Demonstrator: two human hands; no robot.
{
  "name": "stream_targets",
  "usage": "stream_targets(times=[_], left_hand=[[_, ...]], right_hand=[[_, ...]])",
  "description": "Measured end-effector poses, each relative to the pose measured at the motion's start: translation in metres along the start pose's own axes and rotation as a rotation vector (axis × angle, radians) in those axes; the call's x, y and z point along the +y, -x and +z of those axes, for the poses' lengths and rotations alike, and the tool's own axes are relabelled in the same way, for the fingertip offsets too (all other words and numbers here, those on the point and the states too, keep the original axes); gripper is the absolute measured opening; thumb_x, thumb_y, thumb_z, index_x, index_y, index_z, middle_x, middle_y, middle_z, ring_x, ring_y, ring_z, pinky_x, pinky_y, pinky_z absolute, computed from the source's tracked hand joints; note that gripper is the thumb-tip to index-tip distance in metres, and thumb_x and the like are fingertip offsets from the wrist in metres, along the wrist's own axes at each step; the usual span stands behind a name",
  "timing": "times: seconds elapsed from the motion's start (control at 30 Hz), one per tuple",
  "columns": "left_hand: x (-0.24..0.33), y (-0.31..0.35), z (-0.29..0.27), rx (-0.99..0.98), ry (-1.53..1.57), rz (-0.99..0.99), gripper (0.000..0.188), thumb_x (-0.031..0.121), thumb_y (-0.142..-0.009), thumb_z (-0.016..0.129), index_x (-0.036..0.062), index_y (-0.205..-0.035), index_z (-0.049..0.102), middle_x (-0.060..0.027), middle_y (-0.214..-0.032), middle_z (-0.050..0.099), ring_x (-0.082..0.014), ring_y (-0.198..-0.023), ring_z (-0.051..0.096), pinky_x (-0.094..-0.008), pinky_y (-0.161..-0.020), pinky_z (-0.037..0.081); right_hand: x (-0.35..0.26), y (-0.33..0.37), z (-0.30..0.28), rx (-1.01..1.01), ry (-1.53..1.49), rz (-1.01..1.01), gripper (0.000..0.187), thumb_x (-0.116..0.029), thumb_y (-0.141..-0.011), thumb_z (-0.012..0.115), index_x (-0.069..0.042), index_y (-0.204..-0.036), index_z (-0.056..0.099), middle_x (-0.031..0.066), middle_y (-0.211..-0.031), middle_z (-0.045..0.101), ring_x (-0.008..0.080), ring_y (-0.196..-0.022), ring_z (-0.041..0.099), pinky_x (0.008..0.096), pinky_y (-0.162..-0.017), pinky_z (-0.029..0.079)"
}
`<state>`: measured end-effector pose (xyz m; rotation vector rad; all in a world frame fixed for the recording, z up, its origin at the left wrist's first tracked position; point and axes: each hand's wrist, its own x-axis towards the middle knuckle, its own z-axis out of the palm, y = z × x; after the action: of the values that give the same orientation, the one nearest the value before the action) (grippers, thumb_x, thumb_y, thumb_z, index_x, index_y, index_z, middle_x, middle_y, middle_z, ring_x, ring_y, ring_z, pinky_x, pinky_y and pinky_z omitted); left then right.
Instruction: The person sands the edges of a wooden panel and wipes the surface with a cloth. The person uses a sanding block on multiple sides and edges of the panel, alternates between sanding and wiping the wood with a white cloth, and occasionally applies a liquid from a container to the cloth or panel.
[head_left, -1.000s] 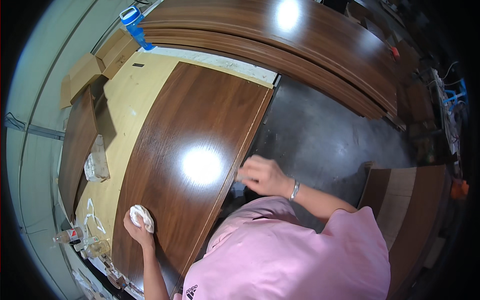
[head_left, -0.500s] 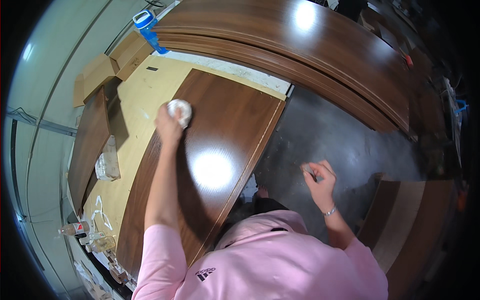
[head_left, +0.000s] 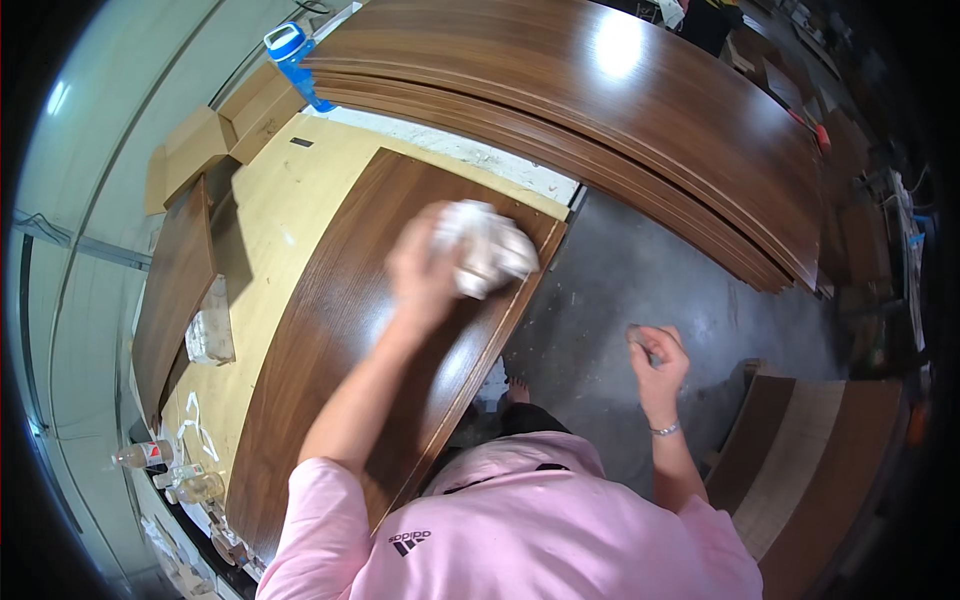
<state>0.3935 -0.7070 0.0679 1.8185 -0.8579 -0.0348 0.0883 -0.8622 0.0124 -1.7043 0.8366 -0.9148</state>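
My left hand (head_left: 425, 262), smeared by motion, grips a crumpled white cloth (head_left: 487, 248) over the right part of a brown wood-grain panel (head_left: 330, 300). Whether the cloth touches the surface there is hard to tell. This panel lies flat on a pale yellow worktop (head_left: 285, 190), its long edge facing me. Off to the right, above the grey floor, my right hand (head_left: 658, 368) hangs in the air with thumb and forefinger pinched together. Anything between those fingertips is too small to make out.
Beyond the worktop lies a stack of brown panels (head_left: 560, 90). A blue bottle (head_left: 298, 65) stands at its left end, near an open cardboard box (head_left: 195, 145). Another panel (head_left: 178, 290) leans at the left, above plastic bottles (head_left: 200, 487). More boards (head_left: 800, 470) stand low at the right.
My left hand has swept the cloth rightward across the panel, from its left edge toward its right edge. My right hand has shifted slightly right, still pinched.
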Motion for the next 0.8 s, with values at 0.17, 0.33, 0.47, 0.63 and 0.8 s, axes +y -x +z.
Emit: stream_targets(times=[0.17, 0.33, 0.47, 0.63, 0.8], left_hand=[[-0.053, 0.041, -0.126, 0.143, -0.409, -0.185, 0.041, 0.009, -0.087, 0.069, 0.0001, -0.125, 0.061, -0.0166, -0.118, 0.067, -0.028, -0.111, 0.065, -0.0366, -0.096, 0.049], [-0.085, 0.15, -0.168, 0.236, -0.417, -0.233, 0.042, 0.015, -0.092, 0.061, -0.0001, -0.131, 0.053, -0.0212, -0.12, 0.058, -0.0341, -0.113, 0.056, -0.0426, -0.099, 0.043], [-0.067, 0.147, -0.157, 0.226, -0.597, -0.209, 0.042, 0.015, -0.092, 0.061, -0.001, -0.129, 0.053, -0.0202, -0.12, 0.059, -0.0361, -0.111, 0.055, -0.0446, -0.097, 0.043], [-0.073, 0.15, -0.161, 0.226, -0.643, -0.131, 0.042, 0.012, -0.088, 0.062, -0.0013, -0.127, 0.054, -0.0199, -0.118, 0.059, -0.0389, -0.111, 0.053, -0.0473, -0.095, 0.043], [-0.076, 0.17, -0.173, 0.246, -0.564, -0.177, 0.051, 0.011, -0.085, 0.066, -0.0001, -0.132, 0.051, -0.0197, -0.125, 0.057, -0.0378, -0.118, 0.051, -0.0478, -0.103, 0.037]], right_hand=[[-0.022, -0.018, 0.072, -0.227, 0.049, -0.283, 0.026, 0.0, -0.071, 0.077, 0.0, -0.096, 0.069, 0.0101, -0.092, 0.063, 0.0237, -0.079, 0.063, 0.0324, -0.071, 0.052], [-0.026, -0.071, 0.119, -0.313, 0.147, -0.481, 0.019, -0.004, -0.074, 0.076, -0.003, -0.091, 0.067, 0.0112, -0.086, 0.06, 0.029, -0.08, 0.063, 0.0371, -0.069, 0.053], [-0.009, -0.141, 0.12, -0.164, 0.246, -0.401, 0.016, -0.006, -0.075, 0.076, 0.001, -0.088, 0.069, 0.0137, -0.083, 0.062, 0.0316, -0.076, 0.062, 0.0387, -0.068, 0.051], [-0.007, -0.116, 0.116, -0.234, 0.21, -0.447, 0.012, -0.008, -0.076, 0.074, -0.002, -0.086, 0.069, 0.0139, -0.084, 0.061, 0.0313, -0.078, 0.062, 0.0386, -0.069, 0.051], [-0.034, 0.002, 0.128, -0.379, 0.139, -0.42, 0.012, -0.009, -0.075, 0.074, -0.005, -0.086, 0.068, 0.0113, -0.081, 0.058, 0.0295, -0.077, 0.061, 0.038, -0.068, 0.051]])
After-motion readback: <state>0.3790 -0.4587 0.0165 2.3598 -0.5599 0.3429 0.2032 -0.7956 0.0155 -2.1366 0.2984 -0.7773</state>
